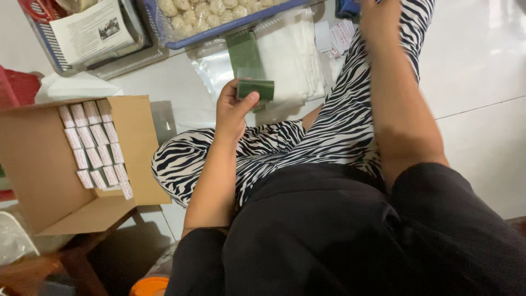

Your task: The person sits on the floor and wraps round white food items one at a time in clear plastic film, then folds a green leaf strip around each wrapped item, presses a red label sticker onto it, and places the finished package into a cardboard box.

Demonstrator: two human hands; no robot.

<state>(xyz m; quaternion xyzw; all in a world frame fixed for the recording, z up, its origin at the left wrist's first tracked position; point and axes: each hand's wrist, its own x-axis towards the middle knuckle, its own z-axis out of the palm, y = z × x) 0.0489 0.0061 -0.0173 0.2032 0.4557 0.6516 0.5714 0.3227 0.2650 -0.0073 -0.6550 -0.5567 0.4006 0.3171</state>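
the left hand (pixel 233 107) is closed on a small green wrapped block (pixel 256 89), thumb across its near face and fingers behind, holding it above the knee over the white floor (pixel 482 66). it looks light and fairly stiff, with a smooth, probably slippery leaf-like wrap (the contents may be soft), so a pinch across the short sides seems safest. a longer green strip (pixel 245 55) lies just beyond it on clear plastic bags (pixel 285 55). the right hand (pixel 378 16) reaches up towards the paper slips (pixel 335 37); i cannot tell whether it is open or closed. to the left stands a cardboard box (pixel 38 164) packed with small white packets (pixel 96 145).
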